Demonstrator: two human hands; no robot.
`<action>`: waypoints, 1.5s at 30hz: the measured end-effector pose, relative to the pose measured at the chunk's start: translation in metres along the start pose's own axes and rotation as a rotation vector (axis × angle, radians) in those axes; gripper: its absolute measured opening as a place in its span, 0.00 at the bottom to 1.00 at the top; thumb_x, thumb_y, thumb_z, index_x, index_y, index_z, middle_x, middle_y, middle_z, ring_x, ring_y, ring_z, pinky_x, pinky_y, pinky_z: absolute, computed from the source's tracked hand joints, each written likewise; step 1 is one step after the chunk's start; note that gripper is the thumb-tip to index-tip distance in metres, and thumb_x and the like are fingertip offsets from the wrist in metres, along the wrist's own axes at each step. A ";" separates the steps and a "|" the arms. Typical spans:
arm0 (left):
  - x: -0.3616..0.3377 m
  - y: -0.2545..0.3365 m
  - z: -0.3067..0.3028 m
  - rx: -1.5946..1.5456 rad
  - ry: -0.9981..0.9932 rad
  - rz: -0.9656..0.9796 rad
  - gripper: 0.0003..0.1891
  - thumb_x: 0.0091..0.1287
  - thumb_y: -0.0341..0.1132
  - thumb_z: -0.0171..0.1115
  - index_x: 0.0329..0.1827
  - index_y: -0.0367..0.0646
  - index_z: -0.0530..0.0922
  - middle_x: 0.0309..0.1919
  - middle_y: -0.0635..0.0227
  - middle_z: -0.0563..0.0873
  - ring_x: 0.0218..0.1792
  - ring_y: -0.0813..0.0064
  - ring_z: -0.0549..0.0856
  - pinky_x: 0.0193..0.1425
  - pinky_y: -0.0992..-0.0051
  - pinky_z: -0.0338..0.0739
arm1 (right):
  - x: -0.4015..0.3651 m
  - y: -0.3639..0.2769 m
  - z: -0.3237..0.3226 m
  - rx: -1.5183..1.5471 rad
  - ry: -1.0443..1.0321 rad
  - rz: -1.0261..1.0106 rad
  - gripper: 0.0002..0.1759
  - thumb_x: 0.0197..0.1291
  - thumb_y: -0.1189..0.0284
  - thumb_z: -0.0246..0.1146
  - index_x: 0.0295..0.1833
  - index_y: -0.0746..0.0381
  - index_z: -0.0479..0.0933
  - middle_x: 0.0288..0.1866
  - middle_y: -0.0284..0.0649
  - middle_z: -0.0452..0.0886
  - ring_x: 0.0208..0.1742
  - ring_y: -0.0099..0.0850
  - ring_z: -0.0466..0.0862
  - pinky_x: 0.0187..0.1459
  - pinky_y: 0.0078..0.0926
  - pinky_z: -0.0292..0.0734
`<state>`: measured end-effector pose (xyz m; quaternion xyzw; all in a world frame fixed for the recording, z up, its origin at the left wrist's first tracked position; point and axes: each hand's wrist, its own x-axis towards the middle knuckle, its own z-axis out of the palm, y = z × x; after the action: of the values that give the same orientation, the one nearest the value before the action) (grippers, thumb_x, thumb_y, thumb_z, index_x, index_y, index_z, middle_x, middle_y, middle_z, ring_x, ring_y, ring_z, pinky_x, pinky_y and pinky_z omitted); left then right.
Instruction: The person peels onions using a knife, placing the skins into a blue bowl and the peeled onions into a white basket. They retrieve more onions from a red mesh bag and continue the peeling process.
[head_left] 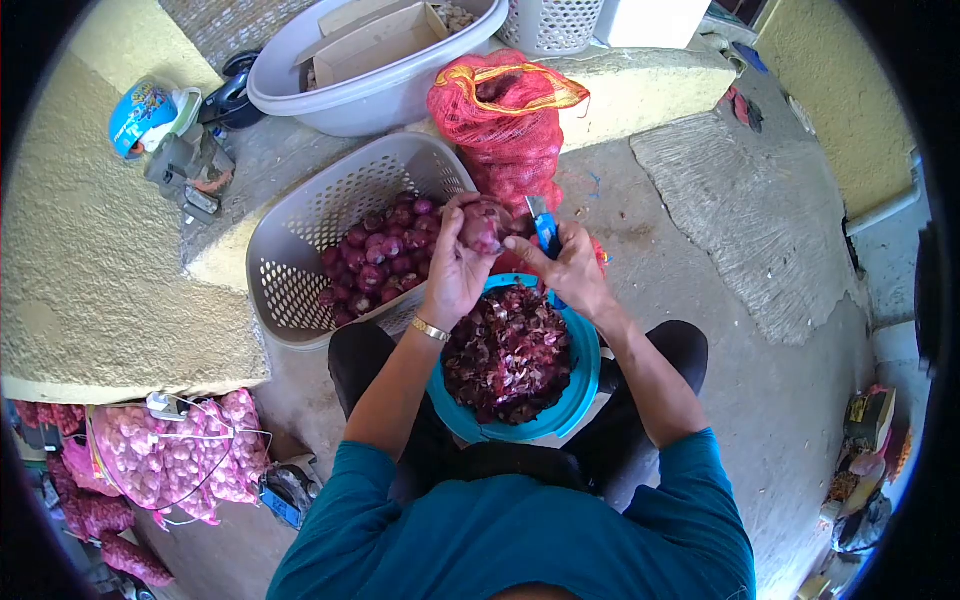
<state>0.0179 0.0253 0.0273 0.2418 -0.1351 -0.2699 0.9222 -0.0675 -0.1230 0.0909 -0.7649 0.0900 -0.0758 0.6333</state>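
My left hand [456, 275] is closed around a large red onion [484, 228], held up above a turquoise basin [587, 385] between my knees. In my right hand [574, 272] is a blue utility knife [546, 233], its blade pointing up and away from me. My right thumb reaches to the onion's lower side. Dark red onion skins [508, 355] fill the basin below both hands. Left of my hands stands a grey perforated basket [285, 295] with many red onions [375, 255] in it. A red mesh sack [508, 125] stands just beyond my hands.
A large pale tub [365, 108] with a cardboard box sits on the ledge ahead. A blue helmet [140, 115] and a clear container [190, 165] are at the left. Pink net bags of bulbs [180, 450] lie lower left. Assorted items [865, 470] line the right wall.
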 end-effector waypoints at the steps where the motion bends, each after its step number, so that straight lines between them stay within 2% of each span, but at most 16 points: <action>1: -0.001 -0.003 0.000 0.041 0.004 0.006 0.19 0.78 0.45 0.51 0.64 0.45 0.69 0.62 0.59 0.78 0.64 0.65 0.77 0.70 0.61 0.72 | 0.002 0.004 0.004 0.048 0.010 -0.030 0.15 0.61 0.73 0.72 0.50 0.69 0.81 0.33 0.32 0.83 0.33 0.16 0.76 0.36 0.21 0.75; 7: -0.005 -0.003 0.013 0.149 0.011 0.038 0.21 0.74 0.39 0.52 0.68 0.42 0.67 0.63 0.61 0.77 0.63 0.67 0.77 0.69 0.64 0.71 | -0.004 -0.012 0.004 -0.038 0.032 0.028 0.14 0.58 0.73 0.74 0.46 0.70 0.82 0.32 0.33 0.85 0.32 0.16 0.78 0.35 0.22 0.76; 9: -0.005 -0.002 0.015 0.114 -0.020 -0.022 0.24 0.72 0.36 0.52 0.69 0.43 0.65 0.53 0.64 0.79 0.57 0.72 0.79 0.64 0.69 0.73 | -0.005 -0.012 0.006 -0.033 0.034 0.021 0.14 0.58 0.73 0.74 0.45 0.70 0.82 0.32 0.33 0.85 0.32 0.16 0.78 0.34 0.22 0.76; 16: -0.007 -0.010 0.015 0.331 0.027 0.120 0.22 0.72 0.38 0.53 0.67 0.42 0.66 0.56 0.63 0.77 0.57 0.71 0.79 0.66 0.67 0.73 | 0.001 0.010 0.006 -0.037 0.005 -0.035 0.13 0.59 0.75 0.72 0.46 0.70 0.82 0.31 0.34 0.85 0.31 0.15 0.76 0.34 0.22 0.75; 18: -0.007 -0.006 0.011 0.180 0.012 -0.043 0.20 0.73 0.38 0.53 0.66 0.43 0.66 0.57 0.64 0.76 0.58 0.72 0.78 0.66 0.68 0.73 | 0.003 0.017 0.003 -0.051 0.014 -0.094 0.12 0.59 0.75 0.71 0.47 0.70 0.82 0.30 0.34 0.84 0.30 0.16 0.75 0.33 0.22 0.74; 21: -0.003 0.002 0.014 0.136 -0.011 -0.137 0.20 0.73 0.36 0.55 0.65 0.43 0.66 0.57 0.65 0.76 0.58 0.73 0.78 0.65 0.69 0.74 | -0.001 -0.009 -0.004 -0.171 0.025 -0.052 0.13 0.61 0.76 0.70 0.48 0.70 0.80 0.28 0.34 0.81 0.29 0.18 0.72 0.33 0.24 0.73; 24: -0.001 0.001 0.005 0.209 -0.007 -0.034 0.22 0.74 0.38 0.55 0.68 0.43 0.67 0.61 0.63 0.77 0.62 0.70 0.77 0.69 0.65 0.71 | -0.002 -0.015 -0.007 -0.107 0.030 -0.123 0.11 0.63 0.76 0.68 0.48 0.70 0.78 0.29 0.36 0.78 0.32 0.21 0.72 0.36 0.26 0.72; 26: 0.003 -0.001 -0.006 0.194 -0.021 -0.027 0.21 0.73 0.37 0.56 0.67 0.42 0.68 0.61 0.63 0.78 0.61 0.70 0.78 0.69 0.65 0.71 | 0.002 -0.007 -0.012 -0.088 -0.213 -0.151 0.09 0.64 0.76 0.67 0.46 0.68 0.76 0.31 0.36 0.75 0.36 0.21 0.72 0.40 0.27 0.72; 27: 0.004 -0.001 -0.009 0.181 -0.036 -0.020 0.21 0.73 0.36 0.56 0.67 0.42 0.69 0.60 0.62 0.79 0.61 0.70 0.78 0.69 0.65 0.71 | 0.005 0.016 -0.007 -0.076 -0.215 -0.297 0.09 0.65 0.75 0.67 0.44 0.66 0.75 0.30 0.34 0.72 0.37 0.21 0.71 0.41 0.27 0.71; 28: 0.003 -0.001 -0.006 0.180 -0.035 -0.018 0.21 0.73 0.36 0.56 0.67 0.42 0.69 0.60 0.62 0.79 0.61 0.70 0.78 0.69 0.65 0.71 | 0.006 0.021 -0.006 -0.077 -0.217 -0.297 0.09 0.65 0.75 0.67 0.44 0.66 0.75 0.30 0.34 0.72 0.37 0.21 0.71 0.41 0.27 0.71; 34: -0.003 0.002 0.004 -0.078 -0.043 -0.219 0.16 0.74 0.37 0.56 0.62 0.44 0.74 0.58 0.67 0.82 0.60 0.71 0.79 0.64 0.66 0.73 | 0.000 0.000 -0.007 -0.036 -0.241 -0.150 0.10 0.64 0.75 0.68 0.44 0.66 0.73 0.29 0.33 0.68 0.35 0.23 0.69 0.41 0.26 0.70; 37: -0.001 -0.006 -0.011 -0.108 0.013 -0.250 0.13 0.74 0.36 0.57 0.60 0.50 0.72 0.51 0.70 0.82 0.55 0.73 0.81 0.59 0.66 0.77 | 0.001 0.005 -0.004 -0.031 -0.179 -0.312 0.10 0.65 0.74 0.67 0.45 0.66 0.73 0.29 0.33 0.69 0.35 0.22 0.69 0.40 0.25 0.69; 40: 0.004 -0.007 -0.017 0.017 0.018 -0.103 0.16 0.76 0.42 0.56 0.61 0.45 0.74 0.56 0.67 0.82 0.63 0.68 0.78 0.66 0.65 0.74 | -0.002 0.006 -0.002 -0.073 -0.181 -0.419 0.11 0.65 0.74 0.67 0.46 0.66 0.73 0.29 0.32 0.70 0.35 0.22 0.69 0.39 0.25 0.69; 42: 0.007 -0.001 -0.015 -0.077 0.071 -0.126 0.18 0.76 0.45 0.56 0.60 0.43 0.75 0.56 0.64 0.82 0.68 0.60 0.75 0.73 0.60 0.70 | -0.007 -0.001 -0.007 -0.081 -0.463 -0.164 0.10 0.64 0.74 0.68 0.46 0.65 0.74 0.28 0.32 0.71 0.34 0.21 0.70 0.38 0.25 0.70; 43: 0.007 0.004 -0.012 -0.052 0.085 -0.051 0.19 0.76 0.46 0.56 0.59 0.41 0.75 0.58 0.59 0.80 0.72 0.49 0.69 0.78 0.55 0.64 | -0.005 0.015 -0.007 -0.084 -0.535 -0.149 0.12 0.61 0.73 0.72 0.44 0.65 0.76 0.26 0.30 0.72 0.32 0.19 0.71 0.36 0.25 0.71; 45: 0.009 0.010 -0.008 -0.078 0.088 -0.029 0.19 0.76 0.47 0.56 0.58 0.40 0.76 0.59 0.57 0.80 0.72 0.47 0.69 0.78 0.54 0.64 | -0.005 0.021 -0.008 -0.063 -0.547 -0.167 0.12 0.59 0.73 0.73 0.42 0.65 0.77 0.26 0.29 0.74 0.32 0.19 0.72 0.36 0.24 0.71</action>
<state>0.0323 0.0308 0.0270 0.2193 -0.0802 -0.2773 0.9320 -0.0746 -0.1331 0.0720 -0.7812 -0.1452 0.0841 0.6013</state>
